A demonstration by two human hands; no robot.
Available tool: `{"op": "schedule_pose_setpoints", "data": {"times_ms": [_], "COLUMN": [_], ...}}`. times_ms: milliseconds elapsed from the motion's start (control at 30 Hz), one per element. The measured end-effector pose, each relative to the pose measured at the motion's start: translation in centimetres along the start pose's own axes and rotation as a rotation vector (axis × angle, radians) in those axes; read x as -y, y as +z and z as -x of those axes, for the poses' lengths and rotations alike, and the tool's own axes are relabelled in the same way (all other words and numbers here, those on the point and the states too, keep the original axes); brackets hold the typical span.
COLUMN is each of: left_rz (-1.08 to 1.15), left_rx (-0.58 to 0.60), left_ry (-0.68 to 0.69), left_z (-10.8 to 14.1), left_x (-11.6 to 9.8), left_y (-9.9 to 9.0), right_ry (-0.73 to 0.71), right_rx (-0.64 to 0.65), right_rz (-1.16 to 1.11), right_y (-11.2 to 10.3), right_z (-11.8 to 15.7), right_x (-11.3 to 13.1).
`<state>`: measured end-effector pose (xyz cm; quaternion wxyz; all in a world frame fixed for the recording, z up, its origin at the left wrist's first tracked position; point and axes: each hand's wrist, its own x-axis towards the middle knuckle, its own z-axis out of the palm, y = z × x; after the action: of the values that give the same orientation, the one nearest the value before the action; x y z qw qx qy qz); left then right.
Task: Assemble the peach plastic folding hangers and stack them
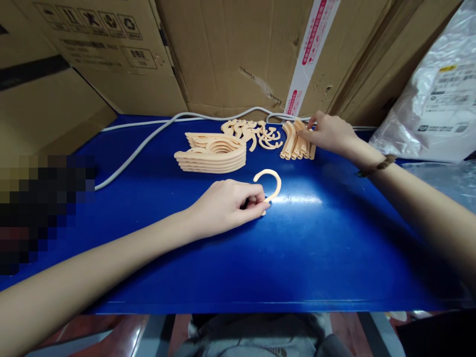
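My left hand [238, 206] is closed in a pinch on a peach-coloured plastic hanger hook [277, 186], holding it just above the blue table with its curve upward. At the back right, my right hand [330, 131] has its thumb and fingers closed on a curved hanger arm at the edge of a group of similar curved hanger arms [292, 141]. Left of these lies a loose heap of hanger hooks [269, 138] and small wavy pieces [240, 129]. A neat stack of folded hangers [211, 161] stands beyond my left hand.
The blue table [230, 267] has its front edge near my body. A white cable [137, 151] runs along the back and left. Cardboard boxes [238, 54] wall off the rear, and a plastic-wrapped parcel [439, 99] sits at the right. A blurred dark area covers the left.
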<state>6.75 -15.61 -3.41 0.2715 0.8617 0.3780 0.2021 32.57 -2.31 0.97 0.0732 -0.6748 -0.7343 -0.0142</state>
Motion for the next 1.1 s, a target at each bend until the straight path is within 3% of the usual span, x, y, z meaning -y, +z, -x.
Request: {"op": "schedule_pose_setpoints", "data": {"times_ms": [300,667,900,1000,1100], "left_rz": [0.000,-0.020,0.003,0.027,0.106], "left_rx": [0.012,-0.018,-0.011,-0.009,-0.013], "left_ry": [0.002,-0.003,-0.010,-0.021,-0.040], "left_z": [0.0,-0.1,-0.1,-0.2,-0.4], "left_x": [0.0,0.1,0.2,0.1,-0.2], "left_y": [0.0,0.2,0.1,0.1,0.0], "right_ry": [0.100,0.150,0.119,0.037,-0.090], "right_rx": [-0.058,-0.006,0.205,0.315,0.409], "right_rz": [0.047,0.116,0.171,0.132,0.055], "right_y": [-1.0,1.5,-0.7,-1.7,-1.8], "right_z": [0.1,-0.2,1.5,3.9,7.0], "right_x": [-1.0,-2.8,-3.8,-3.6,-1.8]}}
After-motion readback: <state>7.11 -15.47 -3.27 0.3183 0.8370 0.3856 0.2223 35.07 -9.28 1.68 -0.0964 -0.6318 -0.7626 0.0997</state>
